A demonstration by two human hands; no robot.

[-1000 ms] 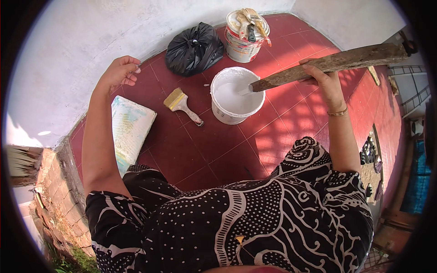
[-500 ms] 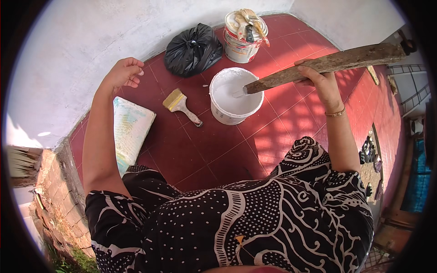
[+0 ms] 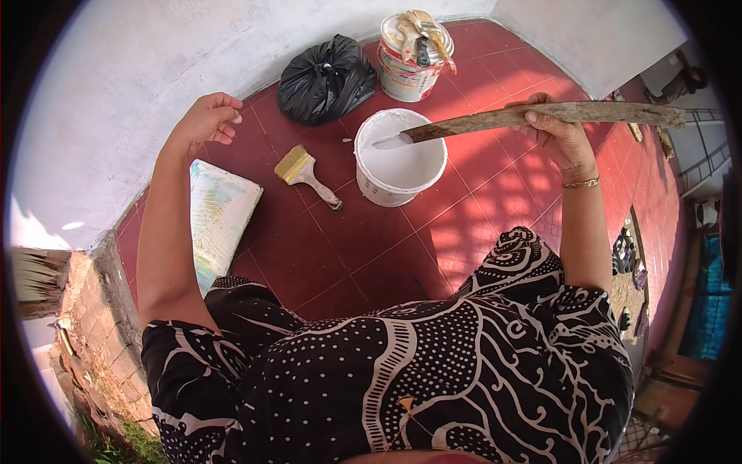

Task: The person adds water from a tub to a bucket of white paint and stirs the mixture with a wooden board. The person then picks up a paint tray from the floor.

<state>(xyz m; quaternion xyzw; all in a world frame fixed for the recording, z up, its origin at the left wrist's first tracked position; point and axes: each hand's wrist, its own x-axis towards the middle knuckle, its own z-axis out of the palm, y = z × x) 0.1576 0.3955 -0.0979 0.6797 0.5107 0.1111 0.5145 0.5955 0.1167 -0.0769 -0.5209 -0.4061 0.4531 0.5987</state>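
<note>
A long weathered wooden stick (image 3: 479,121) is gripped in my right hand (image 3: 558,133), thumb on the near side and fingers behind. Its left end, coated in white paint, dips into the white paint (image 3: 402,164) in a white bucket (image 3: 390,199). The other end sticks out far to the right. My left hand (image 3: 207,121) hovers near the wall at the left, its fingers loosely curled and apart, with nothing seen in it. Between that hand and the bucket, a wide paintbrush (image 3: 307,175) with yellowish bristles lies on the floor.
Behind the bucket sit a tied black plastic bag (image 3: 326,81) and a lidded white pail (image 3: 407,77) with used brushes (image 3: 423,37) on top. A paint-smeared white container (image 3: 224,209) lies at the left. White walls (image 3: 178,46) border the red tiled floor (image 3: 363,255).
My right hand has shifted slightly right and turned the stick nearer level, its outer end lowered. The stick's painted end has moved left within the bucket. My left hand stays nearly still.
</note>
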